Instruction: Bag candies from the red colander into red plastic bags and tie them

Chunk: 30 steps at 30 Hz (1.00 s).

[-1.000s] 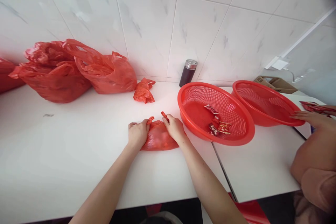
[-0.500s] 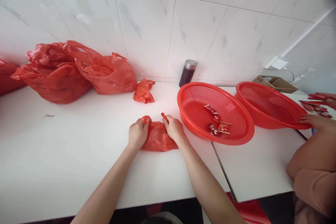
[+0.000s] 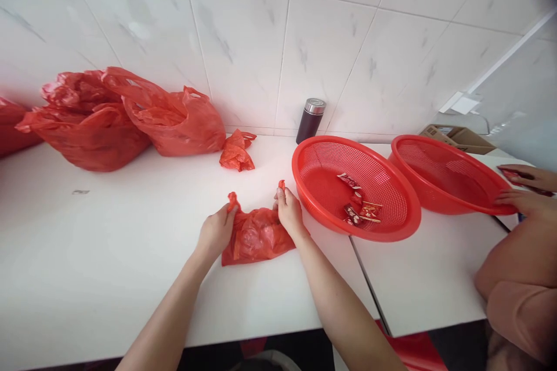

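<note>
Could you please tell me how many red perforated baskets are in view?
2. The nearer basket, holding a few wrapped packets, stands just right of the right hand; the farther basket is beyond it, with a co-worker's hand at its rim.

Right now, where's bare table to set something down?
Free: tabletop left of the left hand, this side of the small scrap; also in front of the right basket. Crowded: between right hand and left basket; behind the scrap, red bags.

red plastic bag (image 3: pixel 261 237) | thin, crinkled, bulging | both ends gathered upward | on white table (image 3: pixel 108 278)
</note>
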Motion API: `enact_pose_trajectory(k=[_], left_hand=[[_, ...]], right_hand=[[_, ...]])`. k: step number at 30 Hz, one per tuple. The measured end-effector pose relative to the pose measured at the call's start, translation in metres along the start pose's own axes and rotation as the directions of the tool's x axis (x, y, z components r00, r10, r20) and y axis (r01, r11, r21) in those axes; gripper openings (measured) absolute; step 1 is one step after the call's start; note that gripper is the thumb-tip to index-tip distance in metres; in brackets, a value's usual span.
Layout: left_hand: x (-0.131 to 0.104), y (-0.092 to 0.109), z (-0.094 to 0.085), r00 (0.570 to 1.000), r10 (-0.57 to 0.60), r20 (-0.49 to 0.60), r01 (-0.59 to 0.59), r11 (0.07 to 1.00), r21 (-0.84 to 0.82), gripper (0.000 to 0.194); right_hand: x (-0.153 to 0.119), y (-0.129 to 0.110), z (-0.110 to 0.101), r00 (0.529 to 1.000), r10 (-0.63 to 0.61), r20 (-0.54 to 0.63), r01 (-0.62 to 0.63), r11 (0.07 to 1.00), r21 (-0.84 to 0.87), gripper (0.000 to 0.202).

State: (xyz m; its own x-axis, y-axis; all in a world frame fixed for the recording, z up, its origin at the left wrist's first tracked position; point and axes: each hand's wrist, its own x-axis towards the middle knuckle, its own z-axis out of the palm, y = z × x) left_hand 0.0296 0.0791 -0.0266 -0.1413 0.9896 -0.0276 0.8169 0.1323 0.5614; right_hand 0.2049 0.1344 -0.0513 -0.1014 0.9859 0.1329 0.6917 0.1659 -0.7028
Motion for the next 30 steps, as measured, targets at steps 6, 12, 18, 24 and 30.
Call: enact_pose_trajectory(k=[6, 12, 18, 24, 30], left_hand=[[-0.049, -0.021, -0.018, 0.992, -0.123, -0.036, 0.118, 0.987, -0.112, 0.039], [-0.101, -0.032, -0.019, 0.997, -0.022, -0.077, 0.006, 0.979, -0.203, 0.031], [-0.128, -0.033, -0.015, 0.994, -0.102, -0.038, 0.076, 0.898, -0.434, 0.035], [-0.123, -0.043, -0.024, 0.919, -0.388, 0.067, 0.245, 0.43, -0.869, 0.034], [-0.111, -0.012, -0.04, 0.796, -0.091, -0.599, -0.155, 0.925, -0.347, 0.025]], right_hand=[[-0.001, 0.005, 0.009, 0.986, 0.093, -0.138, -0.076, 0.989, 0.125, 0.042], [0.0, 0.001, 0.014, 0.968, 0.167, -0.187, -0.137, 0.977, 0.162, 0.038], [-0.001, 0.0, 0.014, 0.965, 0.184, -0.187, -0.141, 0.965, 0.219, 0.036], [-0.003, 0.006, 0.011, 0.98, 0.118, -0.162, -0.053, 0.931, 0.36, 0.039], [-0.004, 0.008, 0.008, 0.991, 0.084, -0.1, -0.017, 0.845, 0.534, 0.045]])
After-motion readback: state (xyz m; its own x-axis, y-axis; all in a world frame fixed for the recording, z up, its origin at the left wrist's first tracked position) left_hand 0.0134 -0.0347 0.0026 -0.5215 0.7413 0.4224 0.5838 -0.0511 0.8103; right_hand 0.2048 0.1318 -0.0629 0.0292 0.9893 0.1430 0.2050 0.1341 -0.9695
